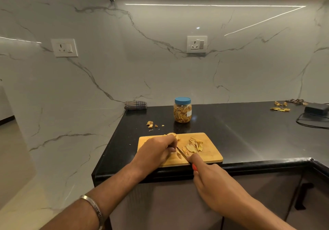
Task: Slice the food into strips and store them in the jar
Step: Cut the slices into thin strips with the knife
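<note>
A black countertop (231,132) carries a wooden cutting board (211,156) at its front edge. Beyond the hands stands the jar (182,111), blue lid on, already holding strips. The left hand (156,151) curls over the food piece (175,156), pinning it down. Just right of that grip, the right hand (208,176) wraps the red-handled knife (183,154), blade against the food. Cut strips (195,146) lie farther right. Best to keep fingertips tucked back and slice thin, evenly.

- One wooden cutting board (211,151)
- One blue-lidded jar (182,110)
- One red-handled knife (185,156)
- Two wall sockets: left (64,47), right (196,44)
- One folded checked cloth (135,104)
- Two hands: left (156,149), right (208,178)
</note>
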